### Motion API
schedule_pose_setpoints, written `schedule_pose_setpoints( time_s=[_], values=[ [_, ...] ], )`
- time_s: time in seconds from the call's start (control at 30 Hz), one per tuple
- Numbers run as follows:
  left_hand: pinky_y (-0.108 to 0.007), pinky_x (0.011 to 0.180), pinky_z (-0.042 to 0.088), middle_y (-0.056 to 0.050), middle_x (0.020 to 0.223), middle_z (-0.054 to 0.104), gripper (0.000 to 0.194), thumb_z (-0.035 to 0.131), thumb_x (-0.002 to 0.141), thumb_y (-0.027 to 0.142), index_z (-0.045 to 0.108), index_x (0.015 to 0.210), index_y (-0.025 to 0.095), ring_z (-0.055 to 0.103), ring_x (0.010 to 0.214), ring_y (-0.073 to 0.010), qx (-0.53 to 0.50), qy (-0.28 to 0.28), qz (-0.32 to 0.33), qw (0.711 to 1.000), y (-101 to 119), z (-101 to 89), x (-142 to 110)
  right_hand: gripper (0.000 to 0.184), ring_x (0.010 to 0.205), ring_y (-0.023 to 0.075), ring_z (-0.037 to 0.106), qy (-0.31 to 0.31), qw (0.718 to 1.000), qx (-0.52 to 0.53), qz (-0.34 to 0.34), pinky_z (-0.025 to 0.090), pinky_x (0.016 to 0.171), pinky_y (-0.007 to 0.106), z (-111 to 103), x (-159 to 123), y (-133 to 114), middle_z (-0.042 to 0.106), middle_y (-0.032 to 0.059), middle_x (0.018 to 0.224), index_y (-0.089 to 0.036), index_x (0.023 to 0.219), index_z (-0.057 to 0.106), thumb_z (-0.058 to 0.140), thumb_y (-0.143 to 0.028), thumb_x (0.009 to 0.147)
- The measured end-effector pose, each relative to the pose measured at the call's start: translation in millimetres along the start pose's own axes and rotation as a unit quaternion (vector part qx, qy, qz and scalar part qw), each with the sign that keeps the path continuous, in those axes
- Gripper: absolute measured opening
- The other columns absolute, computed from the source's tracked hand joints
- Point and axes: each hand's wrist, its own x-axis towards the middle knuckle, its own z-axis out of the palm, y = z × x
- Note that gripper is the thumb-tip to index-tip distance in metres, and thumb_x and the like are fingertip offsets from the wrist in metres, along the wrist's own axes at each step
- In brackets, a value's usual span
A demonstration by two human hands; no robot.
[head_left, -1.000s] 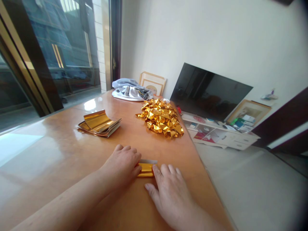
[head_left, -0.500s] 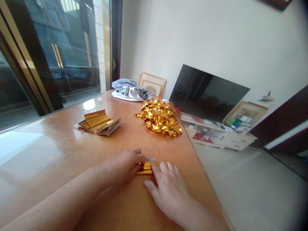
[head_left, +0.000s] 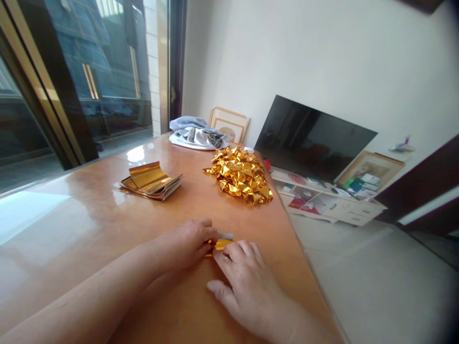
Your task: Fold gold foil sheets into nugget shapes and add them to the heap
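Observation:
On the wooden table a small sheet of gold foil paper [head_left: 223,244] lies between my hands, partly hidden by them. A pale grey strip [head_left: 225,236] shows along its far side; I cannot tell whether it is part of the sheet. My left hand [head_left: 191,243] has its fingers closed at the sheet's left end. Laid over the near right part of the foil, my right hand [head_left: 249,277] has its fingertips pressing down and its thumb held apart on the table side. Farther off are a stack of gold foil sheets [head_left: 154,180] and a heap of folded gold foil pieces [head_left: 242,177].
The glossy wooden table [head_left: 89,224] has its right edge close beside my right hand. Grey-blue cloth [head_left: 193,134] is bundled at the far end. Beyond stand a television [head_left: 311,138] and a white cabinet [head_left: 340,208]. A glass door [head_left: 96,71] is at the left.
My right hand has slid left across the foil, closer to my left hand, and now covers more of the sheet. My left hand stays nearly in place.

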Motion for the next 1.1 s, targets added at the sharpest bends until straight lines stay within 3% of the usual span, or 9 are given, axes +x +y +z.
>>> schedule_pose_setpoints(
  time_s=[0.3, 0.67, 0.83, 1.1],
  values=[
    [-0.024, 0.071, 0.046, -0.004, 0.098, 0.063, 0.018, 0.053, 0.093, 0.025, 0.071, 0.095, 0.022, 0.063, 0.082, -0.0161, 0.000, 0.004, 0.003, 1.000, -1, 0.0, -1, 0.038, 0.108, 0.0308, 0.051, -0.030, 0.998, -0.049, 0.017, 0.040, 0.097, 0.048, -1, -9, -6, 0.065, 0.0101, 0.114, -0.023, 0.122, 0.067, 0.062, -0.048, 0.094],
    [-0.024, 0.071, 0.046, -0.003, 0.099, 0.064, 0.017, 0.055, 0.088, 0.019, 0.071, 0.094, 0.023, 0.063, 0.081, -0.0156, -0.006, 0.006, 0.007, 1.000, -4, 1.0, -1, 0.028, 0.097, 0.0292, 0.052, 0.006, 0.992, -0.069, 0.102, 0.040, 0.088, 0.047, -10, -8, 4, 0.066, 0.0099, 0.097, -0.022, 0.092, 0.072, 0.054, -0.043, 0.098],
    [-0.024, 0.074, 0.047, -0.003, 0.098, 0.064, 0.017, 0.056, 0.087, 0.017, 0.071, 0.092, 0.022, 0.063, 0.082, -0.0157, -0.008, -0.003, 0.013, 1.000, -4, -0.8, 0, 0.025, 0.104, 0.0268, 0.052, 0.019, 0.999, -0.023, 0.046, 0.043, 0.094, 0.043, 4, -3, -4, 0.064, 0.0081, 0.110, -0.023, 0.115, 0.067, 0.053, -0.036, 0.099],
    [-0.022, 0.074, 0.046, -0.003, 0.095, 0.065, 0.032, 0.050, 0.086, 0.009, 0.076, 0.098, 0.024, 0.063, 0.081, -0.0147, -0.025, -0.018, 0.031, 0.999, -9, -4.5, -1, 0.031, 0.106, 0.0295, 0.052, 0.021, 0.999, -0.028, 0.016, 0.045, 0.097, 0.047, 23, 1, -22, 0.063, 0.0119, 0.113, -0.017, 0.121, 0.064, 0.057, -0.036, 0.097]
  ],
)
